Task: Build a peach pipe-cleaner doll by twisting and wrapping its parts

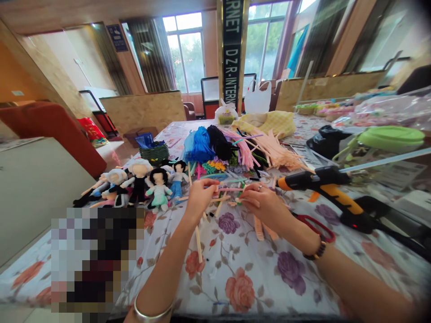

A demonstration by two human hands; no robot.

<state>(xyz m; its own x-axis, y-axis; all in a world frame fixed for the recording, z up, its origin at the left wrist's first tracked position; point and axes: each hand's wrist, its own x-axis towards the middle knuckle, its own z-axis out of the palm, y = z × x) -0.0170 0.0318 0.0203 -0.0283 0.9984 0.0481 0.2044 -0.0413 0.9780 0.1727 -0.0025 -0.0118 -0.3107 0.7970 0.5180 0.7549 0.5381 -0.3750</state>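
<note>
My left hand [200,195] and my right hand [261,202] meet above a table covered by a floral cloth [235,269]. Both pinch the ends of a thin pink pipe cleaner [230,189] stretched between them. My right hand also seems to hold a small green piece by its fingertips. Loose sticks and short pipe cleaner pieces lie on the cloth under and around the hands. A thin wooden stick [199,244] lies below my left wrist.
A row of small dolls [141,181] lies to the left. Piles of coloured pipe cleaners [235,148] sit behind the hands. A black and orange glue gun [323,186] stands to the right, red-handled scissors [314,226] beside my right wrist. Bags and a green-lidded container [387,139] sit far right.
</note>
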